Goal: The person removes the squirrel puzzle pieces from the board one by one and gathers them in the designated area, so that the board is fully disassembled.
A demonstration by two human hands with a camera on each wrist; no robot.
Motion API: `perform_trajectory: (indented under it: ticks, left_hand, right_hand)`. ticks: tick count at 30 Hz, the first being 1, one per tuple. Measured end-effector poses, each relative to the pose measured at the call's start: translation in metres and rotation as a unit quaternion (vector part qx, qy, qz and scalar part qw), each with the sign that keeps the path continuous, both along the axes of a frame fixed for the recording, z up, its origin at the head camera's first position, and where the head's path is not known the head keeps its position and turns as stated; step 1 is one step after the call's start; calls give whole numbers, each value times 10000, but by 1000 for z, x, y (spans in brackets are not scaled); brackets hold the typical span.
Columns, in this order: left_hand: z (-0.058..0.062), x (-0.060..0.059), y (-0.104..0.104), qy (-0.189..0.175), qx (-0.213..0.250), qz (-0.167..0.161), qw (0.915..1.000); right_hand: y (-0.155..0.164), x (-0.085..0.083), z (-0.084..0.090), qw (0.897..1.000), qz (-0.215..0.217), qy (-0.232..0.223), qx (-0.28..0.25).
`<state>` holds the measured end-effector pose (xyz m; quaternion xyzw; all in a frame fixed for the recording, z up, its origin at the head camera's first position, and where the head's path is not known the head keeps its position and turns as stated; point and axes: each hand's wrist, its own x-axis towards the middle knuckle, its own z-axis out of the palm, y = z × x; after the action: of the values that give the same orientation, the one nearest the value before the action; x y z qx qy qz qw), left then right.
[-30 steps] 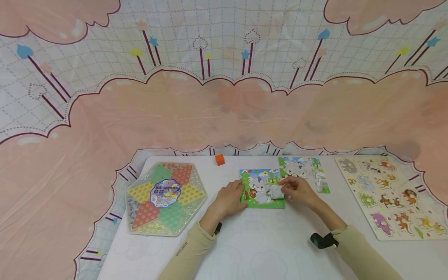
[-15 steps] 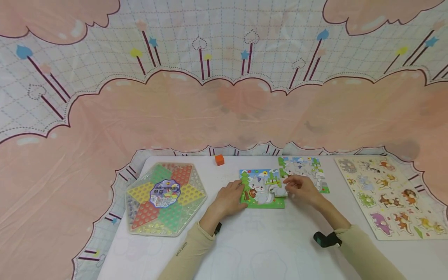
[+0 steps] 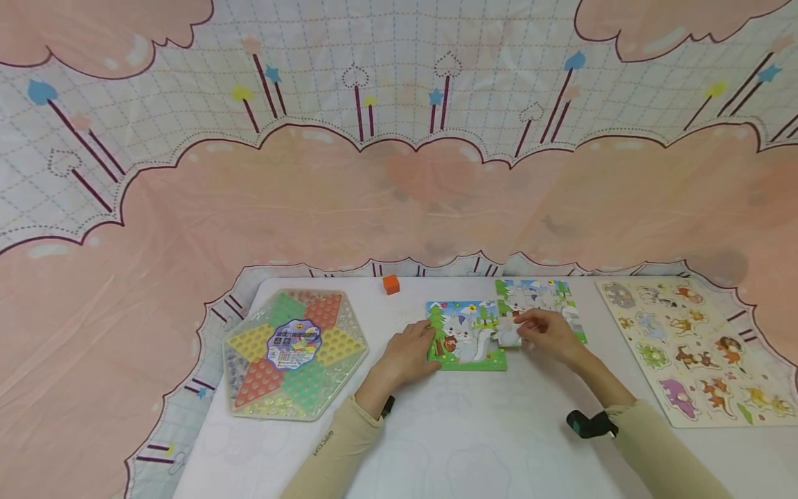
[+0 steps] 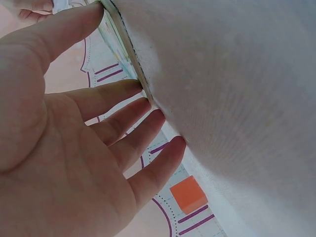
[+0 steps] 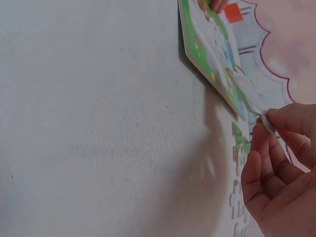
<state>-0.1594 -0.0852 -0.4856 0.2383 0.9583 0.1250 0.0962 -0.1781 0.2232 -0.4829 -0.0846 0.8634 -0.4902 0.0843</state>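
Observation:
A cat jigsaw board (image 3: 464,346) with a green border lies at the table's middle. My left hand (image 3: 419,341) rests at its left edge with straight fingers; in the left wrist view the fingers (image 4: 123,94) press against the board's rim (image 4: 117,34). My right hand (image 3: 541,331) pinches a pale puzzle piece (image 3: 508,336) over the board's right edge. The right wrist view shows thumb and forefinger of that hand (image 5: 279,138) gripping the thin piece (image 5: 266,123) beside the board (image 5: 210,54). A second sheet of jigsaw pieces (image 3: 548,296) lies just behind the right hand.
A hexagonal Chinese checkers board (image 3: 293,353) sits at the left. An orange cube (image 3: 391,284) stands near the far edge, also seen as the cube (image 4: 187,193). An animal peg puzzle (image 3: 698,346) lies at the right. A pink and checked cloth hangs behind the white table (image 3: 474,436).
My right hand has carried the pale piece from the cat picture's lower right out to the board's right edge. The left hand has stayed put.

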Motion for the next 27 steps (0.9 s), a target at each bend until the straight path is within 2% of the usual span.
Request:
perform_trajectory:
  ticks: [8,27]
  left_hand:
    - [1,0,0,-48,6,29,10000]
    - [-3,-1,0,-114,37,54,9999]
  right_hand:
    - [12,-2,1,9996,-4,282,-21]
    - [44,0,3,9993,-212,288,112]
